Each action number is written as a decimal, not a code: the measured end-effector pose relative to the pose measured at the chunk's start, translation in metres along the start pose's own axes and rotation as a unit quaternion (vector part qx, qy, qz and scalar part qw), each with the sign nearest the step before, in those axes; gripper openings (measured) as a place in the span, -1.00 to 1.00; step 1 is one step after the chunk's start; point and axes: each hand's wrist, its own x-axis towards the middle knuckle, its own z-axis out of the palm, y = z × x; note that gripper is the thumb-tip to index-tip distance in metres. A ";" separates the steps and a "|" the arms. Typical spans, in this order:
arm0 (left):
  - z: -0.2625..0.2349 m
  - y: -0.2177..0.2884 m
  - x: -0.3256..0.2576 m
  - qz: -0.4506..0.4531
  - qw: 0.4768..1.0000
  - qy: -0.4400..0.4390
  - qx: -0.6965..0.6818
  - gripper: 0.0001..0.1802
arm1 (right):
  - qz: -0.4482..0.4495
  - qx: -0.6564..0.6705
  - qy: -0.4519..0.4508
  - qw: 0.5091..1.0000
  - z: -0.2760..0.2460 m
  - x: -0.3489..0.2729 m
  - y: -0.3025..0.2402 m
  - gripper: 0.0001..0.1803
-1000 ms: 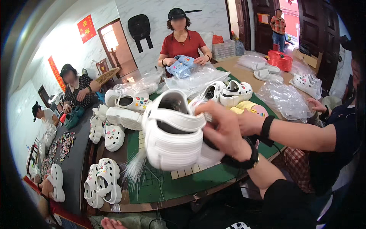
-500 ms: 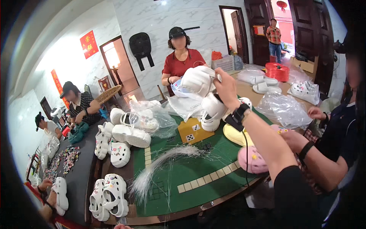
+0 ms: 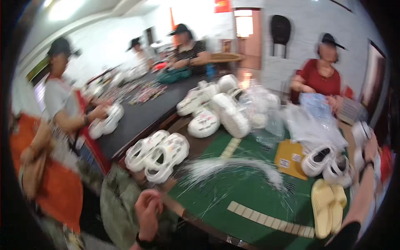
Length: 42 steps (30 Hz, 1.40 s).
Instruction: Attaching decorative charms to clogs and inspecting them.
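Observation:
My right hand is at the far right, blurred, its fingers closed on a white shoe partly cut by the rim. Below it stand a pair of white shoes with dark insides and a pair of yellow slides, beside my right forearm. My left hand hovers low by the table's near edge, fingers loosely bent and apart, with nothing seen in them. Nearest to it on the table is a pair of white clogs with small charms.
More white clogs and clear plastic bags lie farther back. A bundle of clear strands spreads over the green tabletop near a mustard-yellow sheet. Opposite, a person in red handles a bag; others work at the left.
The view has swung to the left. My right hand with the white shoe is now at the right edge, lower in the picture. My left hand has come up into view.

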 end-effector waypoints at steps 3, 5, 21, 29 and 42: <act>0.021 -0.004 0.005 -0.004 1.000 -0.013 -0.003 -0.88 | 0.062 -0.069 -0.233 0.968 0.068 -0.022 0.047 -0.62; 0.026 -0.002 0.006 -0.005 1.000 -0.020 0.004 -0.87 | 0.028 0.013 -0.219 0.975 0.102 -0.013 0.011 -0.67; 0.049 -0.040 -0.038 -0.024 0.959 -0.282 0.001 -0.90 | 0.104 0.688 -0.640 0.327 -0.159 -0.091 -0.662 -0.79; -0.050 -0.038 0.039 0.185 0.922 -0.247 0.235 -0.58 | 0.352 0.767 -0.455 0.285 -0.155 -0.112 -0.688 -0.86; -0.153 -0.046 0.227 0.147 0.695 -0.344 0.614 -0.33 | 0.512 0.627 -0.467 0.357 -0.220 -0.179 -0.628 -0.84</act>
